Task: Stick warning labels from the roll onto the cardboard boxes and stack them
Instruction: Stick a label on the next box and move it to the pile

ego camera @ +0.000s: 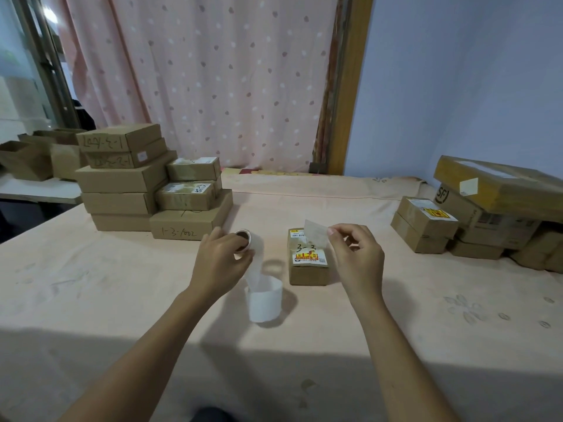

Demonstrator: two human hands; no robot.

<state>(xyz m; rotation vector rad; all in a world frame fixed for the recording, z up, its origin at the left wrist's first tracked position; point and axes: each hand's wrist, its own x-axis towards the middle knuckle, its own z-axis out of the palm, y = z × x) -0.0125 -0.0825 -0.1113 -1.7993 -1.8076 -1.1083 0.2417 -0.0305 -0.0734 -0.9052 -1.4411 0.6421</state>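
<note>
Above the small cardboard box point(308, 259), the right hand point(356, 257) pinches a peeled label point(316, 236) between thumb and fingertip. The left hand point(220, 260) curls around the label roll point(245, 240), its backing strip point(262, 295) trailing. Risk: the limp label folds onto itself or lands crooked.

box point(308, 263) centre on table point(122, 300); stack point(146, 184) left-behind; pile point(487, 214) right

Open tablecloth point(91, 300) lay clear along the near edge and far centre. Stacked cardboard boxes point(146, 184) blocked the far left, another box pile point(487, 214) the right; a labelled box point(308, 260) stood mid-table.
</note>
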